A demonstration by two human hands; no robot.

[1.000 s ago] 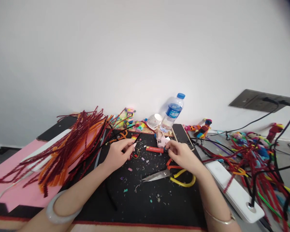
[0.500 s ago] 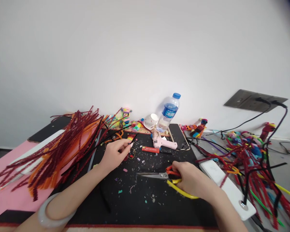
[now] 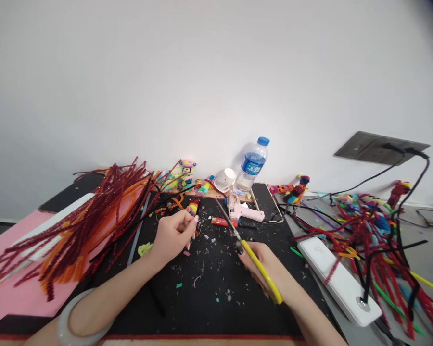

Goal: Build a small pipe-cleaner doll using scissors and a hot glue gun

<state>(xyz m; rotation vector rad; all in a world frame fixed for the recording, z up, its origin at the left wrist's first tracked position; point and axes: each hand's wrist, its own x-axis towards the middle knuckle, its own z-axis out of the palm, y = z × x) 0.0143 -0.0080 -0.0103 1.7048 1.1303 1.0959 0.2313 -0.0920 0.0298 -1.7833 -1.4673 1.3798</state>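
Note:
My left hand (image 3: 173,235) is closed in a pinch above the black mat (image 3: 202,307). Whatever lies between its fingertips is too small or hidden to make out. A small figure in yellow, red and blue (image 3: 192,207) lies just beyond its knuckles. My right hand (image 3: 269,264) grips a pair of scissors (image 3: 261,271) with a yellow handle. Their blades look closed and point up and to the left, toward a red-wrapped strip (image 3: 222,222). Snippets of coloured fuzz are scattered over the mat between both hands.
Dark red and orange pipe cleaners (image 3: 104,216) are heaped at left. Behind the mat are a pink glue gun (image 3: 247,212), a paper cup (image 3: 225,179) and a leaning water bottle (image 3: 252,166). At right lie a white power strip (image 3: 339,278), cables and more pipe cleaners (image 3: 389,283).
The scissors have swung from pointing left to pointing up and away, as my right hand turned. The dark piece at my left fingertips no longer shows.

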